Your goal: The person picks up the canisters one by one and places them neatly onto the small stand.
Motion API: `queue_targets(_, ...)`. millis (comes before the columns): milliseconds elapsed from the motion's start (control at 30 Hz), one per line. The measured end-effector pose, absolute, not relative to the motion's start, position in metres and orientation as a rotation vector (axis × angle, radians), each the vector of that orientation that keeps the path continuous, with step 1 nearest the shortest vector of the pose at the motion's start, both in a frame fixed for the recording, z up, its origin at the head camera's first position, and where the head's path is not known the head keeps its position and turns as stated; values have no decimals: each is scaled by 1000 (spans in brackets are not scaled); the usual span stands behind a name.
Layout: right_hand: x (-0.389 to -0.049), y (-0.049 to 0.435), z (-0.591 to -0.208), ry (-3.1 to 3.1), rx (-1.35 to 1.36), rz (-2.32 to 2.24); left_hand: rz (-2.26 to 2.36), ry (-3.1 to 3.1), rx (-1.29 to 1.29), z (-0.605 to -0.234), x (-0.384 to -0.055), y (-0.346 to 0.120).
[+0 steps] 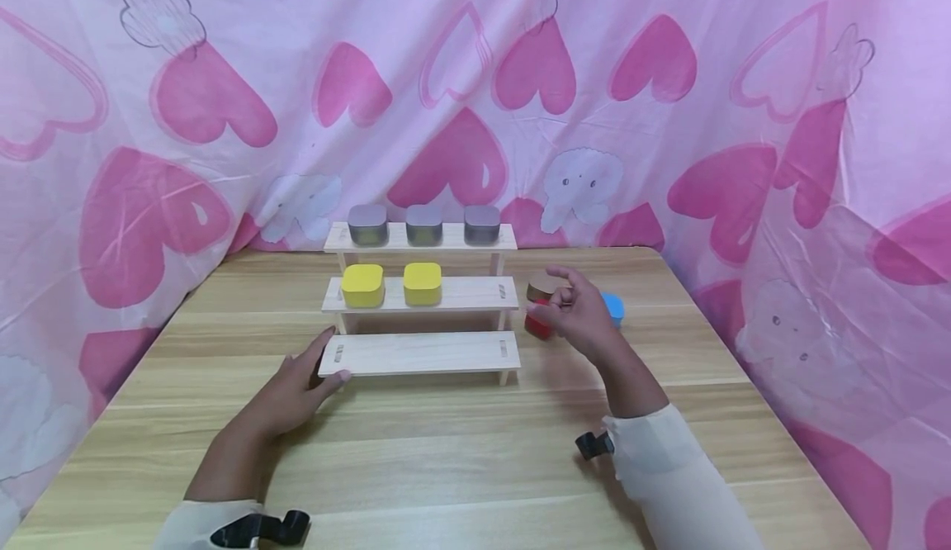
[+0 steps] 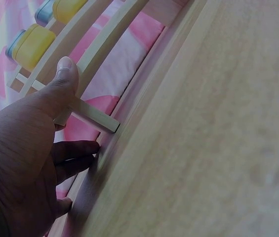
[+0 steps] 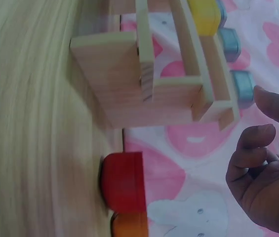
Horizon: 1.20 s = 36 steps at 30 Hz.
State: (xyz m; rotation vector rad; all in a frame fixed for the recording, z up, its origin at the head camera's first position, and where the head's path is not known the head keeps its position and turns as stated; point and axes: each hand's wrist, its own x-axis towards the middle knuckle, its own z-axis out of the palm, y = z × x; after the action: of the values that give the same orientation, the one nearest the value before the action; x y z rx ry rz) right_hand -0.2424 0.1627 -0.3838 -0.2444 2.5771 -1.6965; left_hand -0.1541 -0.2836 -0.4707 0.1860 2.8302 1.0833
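A three-step wooden display shelf (image 1: 419, 355) stands on the table. My left hand (image 1: 300, 389) holds the left end of its lowest step, the thumb (image 2: 66, 74) against the front corner and the other fingers lower, near the tabletop. To the shelf's right, my right hand (image 1: 590, 323) is raised above a red box (image 1: 537, 326), its fingers loosely bent and holding nothing. In the right wrist view that hand (image 3: 270, 185) is apart from the red box (image 3: 123, 181) and the orange one (image 3: 131, 225). A blue box (image 1: 613, 308) is partly hidden behind the hand.
Two yellow boxes, one at the left (image 1: 362, 288) and one beside it (image 1: 422, 286), sit on the middle step. Three grey-lidded boxes (image 1: 424, 226) line the top step. Behind the wooden table (image 1: 446, 467) hangs a pink heart-patterned cloth (image 1: 461, 71).
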Motion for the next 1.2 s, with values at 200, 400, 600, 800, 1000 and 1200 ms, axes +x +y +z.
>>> queue_targets(200,-252,171,-395,2586,-190,-1669,1072,2834,185,-471,-154,-284)
queue_targets(400,-263,178,-409,2616,-45,-1520,1071,2835,186,-472,-155,-285)
queue_targets(600,-273,186,-422,2563,12,-1447,1064,2834,174,-472,-155,-285)
queue_targets(800,-280,192,-432,2537,-2,-1463,1072,2831,171,-473,-157,-286)
queue_targets(1000,-283,197,-438,2489,-65,-1444,1081,2832,181,-474,-156,-287)
queue_targets(1200,-284,201,-444,2469,-126,-1382,1076,2831,176,-475,-157,-286)
